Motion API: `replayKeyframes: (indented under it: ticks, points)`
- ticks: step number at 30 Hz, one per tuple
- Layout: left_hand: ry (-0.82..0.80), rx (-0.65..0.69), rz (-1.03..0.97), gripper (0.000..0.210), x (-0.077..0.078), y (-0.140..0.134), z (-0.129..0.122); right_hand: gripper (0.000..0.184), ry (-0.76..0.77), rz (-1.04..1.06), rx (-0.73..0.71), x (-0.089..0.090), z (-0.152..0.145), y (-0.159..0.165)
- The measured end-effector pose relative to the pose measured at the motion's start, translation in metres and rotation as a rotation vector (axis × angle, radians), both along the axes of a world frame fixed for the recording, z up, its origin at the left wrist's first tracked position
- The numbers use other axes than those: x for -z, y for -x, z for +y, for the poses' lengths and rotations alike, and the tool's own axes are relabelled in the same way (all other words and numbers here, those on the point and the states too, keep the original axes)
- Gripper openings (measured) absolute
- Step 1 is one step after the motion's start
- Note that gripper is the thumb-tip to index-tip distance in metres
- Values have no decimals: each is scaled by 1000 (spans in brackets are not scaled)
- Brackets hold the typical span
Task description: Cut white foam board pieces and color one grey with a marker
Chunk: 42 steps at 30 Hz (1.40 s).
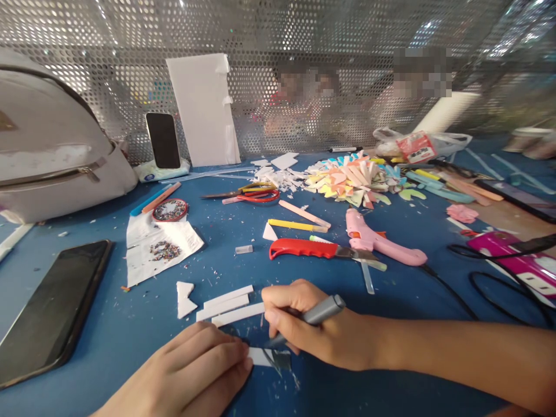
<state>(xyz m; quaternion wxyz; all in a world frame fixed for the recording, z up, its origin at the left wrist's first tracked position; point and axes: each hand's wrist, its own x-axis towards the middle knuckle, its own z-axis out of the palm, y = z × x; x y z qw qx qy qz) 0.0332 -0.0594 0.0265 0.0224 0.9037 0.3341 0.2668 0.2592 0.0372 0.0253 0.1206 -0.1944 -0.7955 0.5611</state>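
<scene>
My right hand (pixel 310 321) is closed round a grey marker (pixel 325 310), its tip end low over a white strip (pixel 260 357). The right end of that strip is coloured dark grey. My left hand (pixel 204 365), fingers together, presses the strip's left part against the blue table (pixel 347 376) and hides it. Just beyond my hands lie several plain white strips (pixel 228 301). To their left rests a notched white foam scrap (pixel 185 299).
A red-handled knife (pixel 304 249) and pink glue gun (pixel 382 240) lie ahead, its cord trailing right. Scissors (pixel 256 192) and a paper-scrap pile (pixel 351 176) sit farther back. At left are a phone (pixel 56 307) and a bag (pixel 56 139); a power strip (pixel 512 258) is at right.
</scene>
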Motion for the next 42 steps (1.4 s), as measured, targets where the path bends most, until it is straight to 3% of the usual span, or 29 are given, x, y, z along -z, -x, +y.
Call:
replayKeyframes:
  ticks: [30, 34, 38, 42]
  points:
    - [22, 17, 1, 35, -1, 2, 2, 50, 96, -49, -10, 0, 2, 0]
    - [8, 13, 17, 36, 0, 2, 1, 43, 96, -22, 37, 1, 1, 0]
    - [-1, 8, 18, 36, 0, 2, 1, 49, 94, -72, -17, 0, 2, 0]
    - [7, 15, 11, 37, 0, 2, 1, 44, 119, -36, 47, 1, 2, 0]
